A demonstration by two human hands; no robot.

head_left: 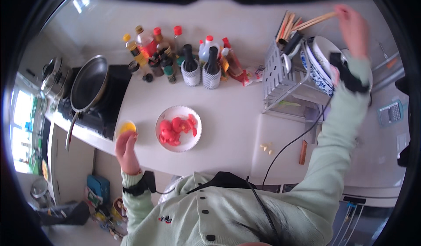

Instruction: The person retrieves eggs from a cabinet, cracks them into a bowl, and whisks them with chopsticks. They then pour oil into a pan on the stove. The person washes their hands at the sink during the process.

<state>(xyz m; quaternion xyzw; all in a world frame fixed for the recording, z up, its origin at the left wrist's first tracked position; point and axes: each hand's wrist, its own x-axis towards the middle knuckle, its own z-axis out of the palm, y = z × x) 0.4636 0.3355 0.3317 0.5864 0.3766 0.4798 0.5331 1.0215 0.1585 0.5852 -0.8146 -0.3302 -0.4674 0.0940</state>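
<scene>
In my raised right hand (353, 31), at the far right, are the ends of wooden chopsticks (316, 21), pinched between the fingers. They slant down to the left toward other chopsticks (287, 25) standing in the grey dish rack (277, 73). At the counter's left edge my left hand (126, 153) closes on the near side of a small bowl (135, 125) of yellow liquid that looks like beaten egg. Its fingers partly hide the bowl. Between my hands, nearer the left, a white plate (196, 141) carries red tomato pieces (171, 131).
A frying pan (90, 84) rests on the black stove at left. Several sauce bottles (164, 55) line the wall. Bowls (316, 68) fill the rack. Garlic cloves (266, 148) and a wooden-handled knife (303, 152) lie at right, near a black cable (294, 140).
</scene>
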